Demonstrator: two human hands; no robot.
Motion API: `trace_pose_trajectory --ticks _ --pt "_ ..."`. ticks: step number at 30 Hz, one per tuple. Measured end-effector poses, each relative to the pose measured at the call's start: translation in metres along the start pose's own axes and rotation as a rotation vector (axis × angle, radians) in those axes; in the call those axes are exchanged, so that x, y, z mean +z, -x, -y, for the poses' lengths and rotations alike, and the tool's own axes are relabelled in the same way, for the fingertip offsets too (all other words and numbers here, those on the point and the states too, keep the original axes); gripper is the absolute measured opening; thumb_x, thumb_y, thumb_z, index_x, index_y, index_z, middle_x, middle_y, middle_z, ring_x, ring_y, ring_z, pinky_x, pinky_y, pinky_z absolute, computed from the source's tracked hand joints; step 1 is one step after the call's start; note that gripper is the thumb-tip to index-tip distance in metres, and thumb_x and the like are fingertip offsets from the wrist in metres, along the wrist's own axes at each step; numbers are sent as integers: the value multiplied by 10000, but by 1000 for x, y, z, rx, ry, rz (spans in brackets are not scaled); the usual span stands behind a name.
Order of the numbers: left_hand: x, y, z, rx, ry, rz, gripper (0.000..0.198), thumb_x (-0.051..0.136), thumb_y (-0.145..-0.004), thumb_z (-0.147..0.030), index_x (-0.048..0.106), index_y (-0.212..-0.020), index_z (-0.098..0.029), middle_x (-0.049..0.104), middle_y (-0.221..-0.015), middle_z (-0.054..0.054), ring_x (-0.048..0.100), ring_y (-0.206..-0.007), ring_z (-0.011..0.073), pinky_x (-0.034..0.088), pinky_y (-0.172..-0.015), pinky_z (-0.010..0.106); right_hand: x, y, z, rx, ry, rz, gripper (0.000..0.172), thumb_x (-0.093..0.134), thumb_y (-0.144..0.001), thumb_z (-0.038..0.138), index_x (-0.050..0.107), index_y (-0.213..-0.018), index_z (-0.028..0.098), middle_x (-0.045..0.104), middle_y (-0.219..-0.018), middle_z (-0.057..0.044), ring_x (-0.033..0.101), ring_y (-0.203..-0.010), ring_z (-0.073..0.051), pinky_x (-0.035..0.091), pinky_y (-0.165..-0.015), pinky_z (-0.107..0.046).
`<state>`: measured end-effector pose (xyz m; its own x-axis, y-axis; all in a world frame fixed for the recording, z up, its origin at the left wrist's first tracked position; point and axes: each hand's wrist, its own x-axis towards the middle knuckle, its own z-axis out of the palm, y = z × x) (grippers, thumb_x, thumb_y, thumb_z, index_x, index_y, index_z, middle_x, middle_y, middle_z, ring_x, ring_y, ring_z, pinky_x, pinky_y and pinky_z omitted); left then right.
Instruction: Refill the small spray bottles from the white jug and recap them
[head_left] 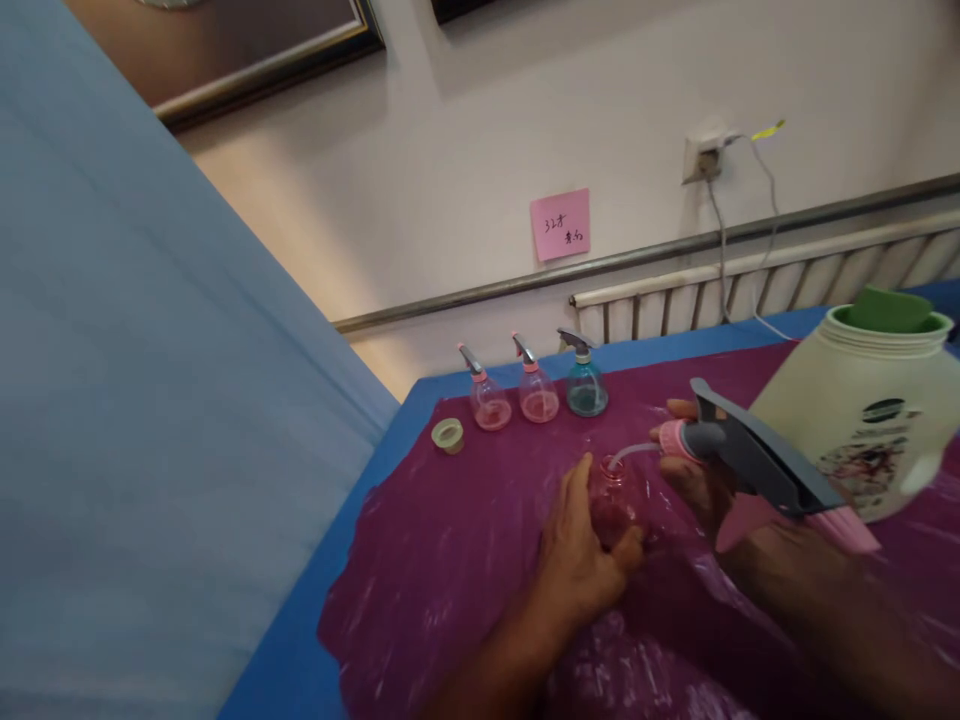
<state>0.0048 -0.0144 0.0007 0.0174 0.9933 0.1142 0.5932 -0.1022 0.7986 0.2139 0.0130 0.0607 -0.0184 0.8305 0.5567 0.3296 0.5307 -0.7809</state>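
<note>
Left hand [583, 560] on pink bottle [615, 505], right hand [694, 487] on sprayer head [750, 455] — tube [637, 448] at the mouth.
Left fingers and thumb wrap the bottle; right hand grips near the collar [672, 440], 3 o'clock of it. To do it well: brace the bottle, lift the head over the neck so the tube hangs straighter — a sideways pull could tip it. Cream jug [832, 410] at 3 o'clock, cap [448, 436] at 10, three spray bottles [538, 400] at 11.
</note>
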Motion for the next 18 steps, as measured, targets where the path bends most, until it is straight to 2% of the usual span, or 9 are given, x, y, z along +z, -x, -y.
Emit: trace_pose_trajectory --ticks 4,7,9,11,15,18 --pt "-1 -2 -2 20 16 -1 1027 830 -891 -422 324 -1773 -277 445 -1810 155 431 -1678 411 365 -1391 652 -6 -4 31 59 -81 -109 393 773 -1003 479 776 -1378 362 794 -1412 -98 775 -1321 -399 727 -1021 -520" --pt "1 -4 -2 43 7 4 1017 810 -897 -420 326 -1778 -264 431 -1817 165 413 -1688 422 360 -1390 662 -9 -2 41 27 -35 -121 400 763 -1010 504 771 -1385 367 783 -1434 -103 747 -1362 -410 688 -1091 -563" --pt "2 -5 -2 47 1 1 1012 798 -902 -430 330 -1780 -243 435 -1813 177 417 -1686 428 361 -1388 666 -15 3 39 11 -21 -51 505 784 -988 522 731 -1463 356 757 -1491 -114 746 -1360 -420 673 -1123 -579" --pt "2 -6 -2 54 9 10 1013 790 -914 -465 330 -1784 -222 428 -1817 192 412 -1690 430 351 -1393 661 -22 9 34 13 5 -28 580 800 -971 540 690 -1515 374 741 -1519 -115 763 -1325 -425 701 -1081 -580" --pt "-1 -5 -4 78 32 33 1023 790 -930 -526 329 -1791 -221 422 -1822 203 397 -1701 428 329 -1405 640 -27 19 24 42 105 -151 533 805 -979 527 684 -1491 442 764 -1449 -98 784 -1255 -424 724 -1032 -618" --pt "-2 -3 -7 91 42 42 1044 786 -934 -565 317 -1798 -214 436 -1811 208 412 -1692 435 343 -1398 631 -30 25 20 -22 97 -81 554 800 -969 564 703 -1490 405 771 -1417 -110 801 -1204 -422 739 -999 -598"
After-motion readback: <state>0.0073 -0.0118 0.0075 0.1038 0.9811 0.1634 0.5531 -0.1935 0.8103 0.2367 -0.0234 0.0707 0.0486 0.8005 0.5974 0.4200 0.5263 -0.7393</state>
